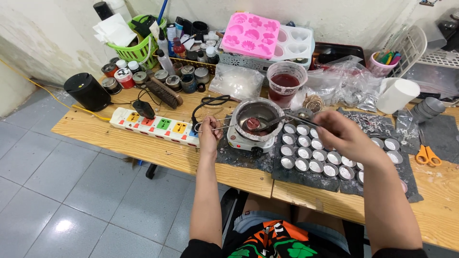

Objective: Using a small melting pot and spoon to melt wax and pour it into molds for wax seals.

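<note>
A small metal pot (258, 112) sits on a white electric hotplate (248, 141) on the wooden bench. A red lump lies at the pot's bottom. My left hand (209, 130) pinches the pot's thin wire handle (216, 127) at its left side. My right hand (340, 134) holds a metal spoon (279, 120), whose bowl reaches into the pot next to the red lump. Below my right hand stand several small round metal cups (306, 154) in rows on a dark mat.
A white power strip (153, 125) with coloured sockets lies left of the hotplate. A plastic cup of red liquid (285, 84), pink and white moulds (251, 34), jars, a green basket (138, 45), a black speaker (88, 91) and orange scissors (427, 155) crowd the bench.
</note>
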